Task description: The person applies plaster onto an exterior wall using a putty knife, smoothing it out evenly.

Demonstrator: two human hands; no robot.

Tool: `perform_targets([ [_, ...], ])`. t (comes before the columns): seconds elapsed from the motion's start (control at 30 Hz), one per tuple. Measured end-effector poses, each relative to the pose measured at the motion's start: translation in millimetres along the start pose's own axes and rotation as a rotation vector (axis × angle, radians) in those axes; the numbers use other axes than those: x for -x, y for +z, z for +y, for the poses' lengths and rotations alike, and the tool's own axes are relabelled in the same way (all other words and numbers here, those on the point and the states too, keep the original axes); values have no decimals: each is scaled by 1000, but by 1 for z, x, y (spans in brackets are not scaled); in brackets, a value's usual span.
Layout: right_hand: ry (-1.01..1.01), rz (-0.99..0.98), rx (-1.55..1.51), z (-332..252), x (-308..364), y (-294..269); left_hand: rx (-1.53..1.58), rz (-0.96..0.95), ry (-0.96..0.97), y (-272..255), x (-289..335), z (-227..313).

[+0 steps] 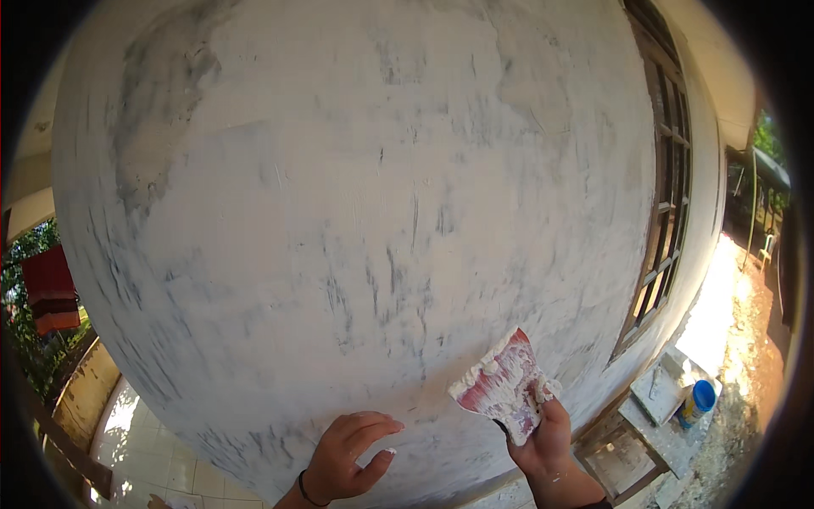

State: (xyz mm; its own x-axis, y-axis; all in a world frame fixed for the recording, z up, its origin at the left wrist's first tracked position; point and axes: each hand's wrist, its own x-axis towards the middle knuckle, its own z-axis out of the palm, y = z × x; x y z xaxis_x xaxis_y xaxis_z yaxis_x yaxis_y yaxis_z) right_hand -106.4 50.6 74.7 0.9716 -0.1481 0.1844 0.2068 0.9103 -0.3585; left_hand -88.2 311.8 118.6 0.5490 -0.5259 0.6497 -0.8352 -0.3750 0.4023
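Note:
In my right hand is a wide red putty knife, gripped by its lower end with the blade pointing up and to the left. Thick white putty covers much of the blade and is heaped along its upper left edge, with another lump by my thumb. My left hand, a dark band at the wrist, is raised to the left of the knife. It holds nothing; its fingers are curved and apart from the thumb, with white smears on the tips. Before both hands stands a wall, whitish with grey streaks and darker bare patches near the top.
A barred wooden window is set in the wall at right. Below it stands a putty-spattered wooden table with a blue bucket. At far left hangs a red cloth above a low wall and pale floor tiles.

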Motion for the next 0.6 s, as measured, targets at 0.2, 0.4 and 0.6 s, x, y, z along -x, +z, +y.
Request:
perform_targets([
  [0.2,-108,-58,-22,-31,-11,84,-297,37,461,-50,-74,39],
  [0.4,-167,-212,49,-46,-15,140,-407,67,591,-72,-110,62],
  [0.6,-219,-205,115,-47,-24,170,-545,58,616,-95,-111,88],
])
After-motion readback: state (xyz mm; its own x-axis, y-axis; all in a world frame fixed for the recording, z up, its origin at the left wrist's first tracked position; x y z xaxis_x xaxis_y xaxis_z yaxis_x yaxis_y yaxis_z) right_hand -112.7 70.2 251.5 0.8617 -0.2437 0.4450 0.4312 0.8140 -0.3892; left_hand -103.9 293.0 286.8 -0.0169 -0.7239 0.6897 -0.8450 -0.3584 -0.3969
